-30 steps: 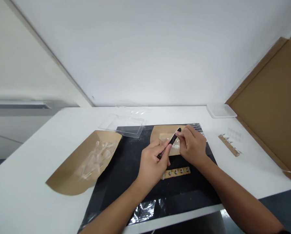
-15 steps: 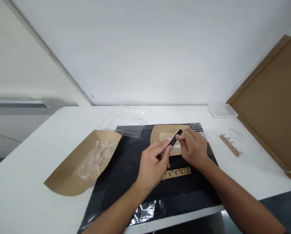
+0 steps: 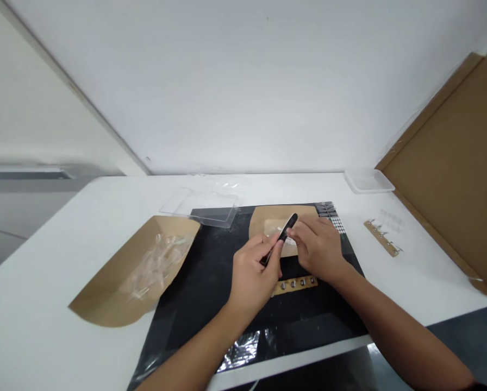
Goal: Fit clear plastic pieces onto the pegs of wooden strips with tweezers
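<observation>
My left hand [image 3: 255, 267] grips a slim black tweezers-like tool [image 3: 289, 224] between thumb and fingers, its rounded end slanting up to the right. My right hand [image 3: 317, 244] is closed in a pinch right beside the tool; whatever its fingertips hold is hidden or too small to name. Behind both hands lies a brown paper piece [image 3: 260, 218] with small white bits [image 3: 289, 241] on it, partly covered by the fingers. Below the hands, a tan strip with several round metal parts [image 3: 296, 284] rests on the black mat [image 3: 214, 271].
On the left stands a brown paper tray [image 3: 105, 293] with clear plastic pieces [image 3: 157, 266]. A clear plastic lid [image 3: 211, 209] overlaps the mat's back edge. To the right are another strip with metal clips [image 3: 382, 239], a clear tray [image 3: 369, 182] and a cardboard wall [image 3: 451, 163].
The view has shifted slightly. Both hands keep nearly the same pose around the black tool, with the right fingertips still close against it.
</observation>
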